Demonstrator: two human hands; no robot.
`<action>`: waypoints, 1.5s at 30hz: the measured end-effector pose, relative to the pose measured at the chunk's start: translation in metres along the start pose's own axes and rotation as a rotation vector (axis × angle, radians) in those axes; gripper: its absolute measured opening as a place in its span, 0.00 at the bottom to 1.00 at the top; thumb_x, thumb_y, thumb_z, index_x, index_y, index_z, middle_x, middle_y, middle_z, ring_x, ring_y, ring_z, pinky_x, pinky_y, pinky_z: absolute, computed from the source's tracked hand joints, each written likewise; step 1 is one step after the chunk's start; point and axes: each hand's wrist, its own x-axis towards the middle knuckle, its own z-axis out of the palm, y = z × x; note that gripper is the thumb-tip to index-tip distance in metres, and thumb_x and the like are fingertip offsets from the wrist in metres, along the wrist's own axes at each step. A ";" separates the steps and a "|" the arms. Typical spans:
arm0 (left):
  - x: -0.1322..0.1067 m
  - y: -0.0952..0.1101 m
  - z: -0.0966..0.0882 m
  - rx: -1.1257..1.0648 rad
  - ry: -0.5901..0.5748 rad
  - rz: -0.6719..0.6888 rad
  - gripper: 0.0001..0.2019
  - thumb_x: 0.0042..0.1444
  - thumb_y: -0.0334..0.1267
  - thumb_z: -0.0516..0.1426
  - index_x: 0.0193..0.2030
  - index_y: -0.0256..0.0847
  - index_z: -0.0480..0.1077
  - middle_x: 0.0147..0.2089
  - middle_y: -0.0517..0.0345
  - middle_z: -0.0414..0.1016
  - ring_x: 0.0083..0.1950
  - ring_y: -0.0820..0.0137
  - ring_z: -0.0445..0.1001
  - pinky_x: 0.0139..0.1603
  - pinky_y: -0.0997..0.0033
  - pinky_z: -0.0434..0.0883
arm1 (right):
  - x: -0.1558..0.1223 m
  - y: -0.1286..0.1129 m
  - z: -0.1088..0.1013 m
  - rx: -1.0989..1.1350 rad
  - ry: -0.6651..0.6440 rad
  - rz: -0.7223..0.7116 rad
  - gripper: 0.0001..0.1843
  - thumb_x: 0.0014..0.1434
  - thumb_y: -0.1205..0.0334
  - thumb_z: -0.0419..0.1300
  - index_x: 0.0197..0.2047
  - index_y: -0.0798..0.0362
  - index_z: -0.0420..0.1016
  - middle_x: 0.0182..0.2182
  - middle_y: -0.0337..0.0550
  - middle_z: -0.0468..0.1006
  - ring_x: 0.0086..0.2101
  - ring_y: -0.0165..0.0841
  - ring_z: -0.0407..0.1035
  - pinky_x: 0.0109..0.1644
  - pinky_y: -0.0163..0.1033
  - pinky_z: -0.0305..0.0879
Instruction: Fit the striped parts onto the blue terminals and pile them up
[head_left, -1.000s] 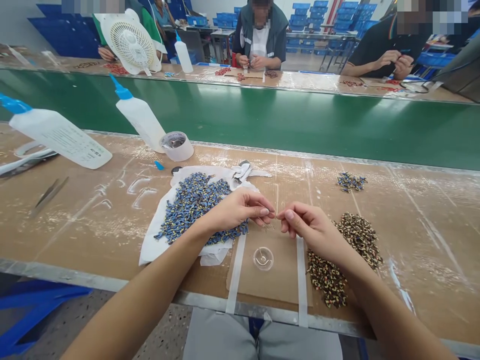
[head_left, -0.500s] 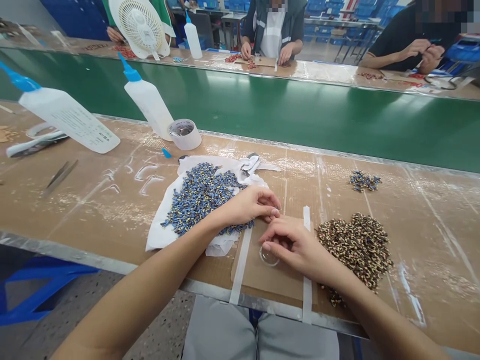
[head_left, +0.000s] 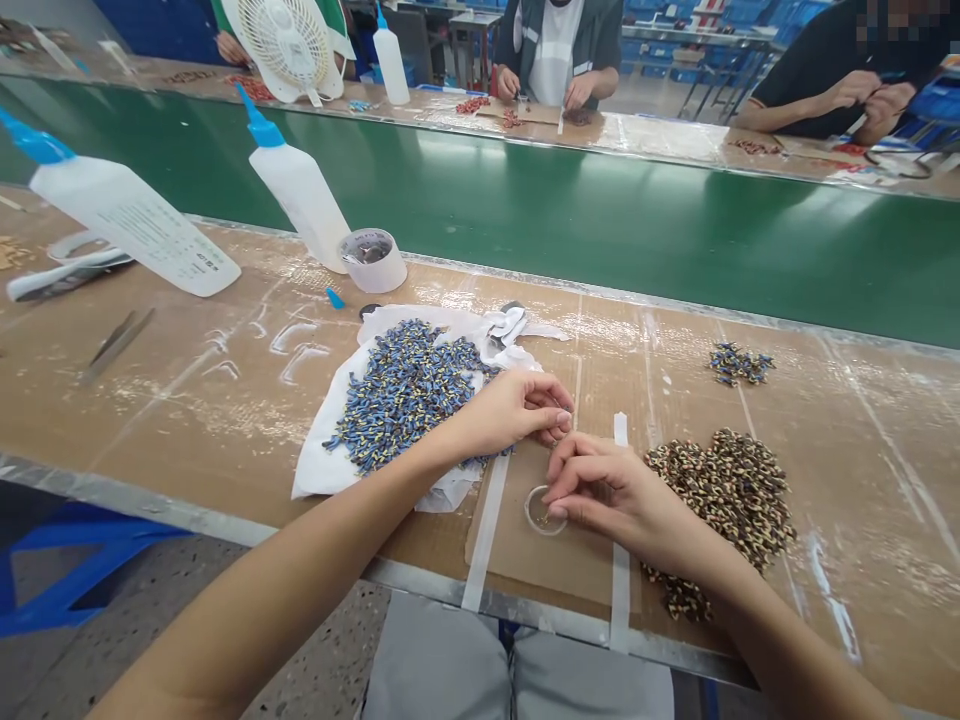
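My left hand (head_left: 517, 410) is closed in a pinch at the right edge of a pile of small blue-and-yellow pieces (head_left: 409, 395) on a white sheet (head_left: 315, 470). Whatever lies between its fingertips is too small to make out. My right hand (head_left: 611, 490) is closed too, thumb and fingers together over the rim of a small clear round dish (head_left: 541, 522); I cannot see what they grip. The dish rests on a cardboard piece (head_left: 555, 570) taped down at both sides. Right of that hand lies a heap of small black-and-cream pieces (head_left: 739, 490).
Behind the heap sits a small cluster of blue-and-yellow pieces (head_left: 739, 364). To the left are two white bottles (head_left: 150, 225) with blue nozzles, a tape roll (head_left: 373, 265) and tweezers (head_left: 118, 345). A green belt (head_left: 525, 215) separates this table from people working opposite.
My right hand has drawn slightly back from the dish's middle, showing more of it. Both hands stay close together. The whole view has shifted slightly.
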 end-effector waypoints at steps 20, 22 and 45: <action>0.001 -0.006 0.008 -0.010 -0.113 -0.053 0.05 0.56 0.34 0.61 0.37 0.35 0.71 0.34 0.53 0.79 0.32 0.73 0.77 0.38 0.68 0.76 | 0.001 0.013 -0.011 -0.010 0.858 0.027 0.04 0.60 0.60 0.64 0.36 0.52 0.77 0.30 0.40 0.79 0.31 0.31 0.73 0.36 0.36 0.69; 0.001 -0.006 0.008 -0.010 -0.115 -0.051 0.04 0.56 0.33 0.60 0.37 0.35 0.70 0.34 0.53 0.79 0.32 0.73 0.77 0.38 0.68 0.76 | 0.001 0.014 -0.010 -0.019 0.849 0.024 0.05 0.60 0.60 0.64 0.36 0.52 0.77 0.30 0.40 0.79 0.31 0.31 0.74 0.36 0.37 0.70; 0.000 -0.007 0.008 -0.003 -0.103 -0.060 0.02 0.56 0.31 0.60 0.36 0.34 0.71 0.32 0.54 0.79 0.31 0.74 0.77 0.37 0.71 0.75 | 0.001 0.021 -0.008 -0.186 0.742 0.050 0.06 0.61 0.58 0.62 0.36 0.51 0.76 0.31 0.42 0.80 0.32 0.34 0.75 0.38 0.41 0.70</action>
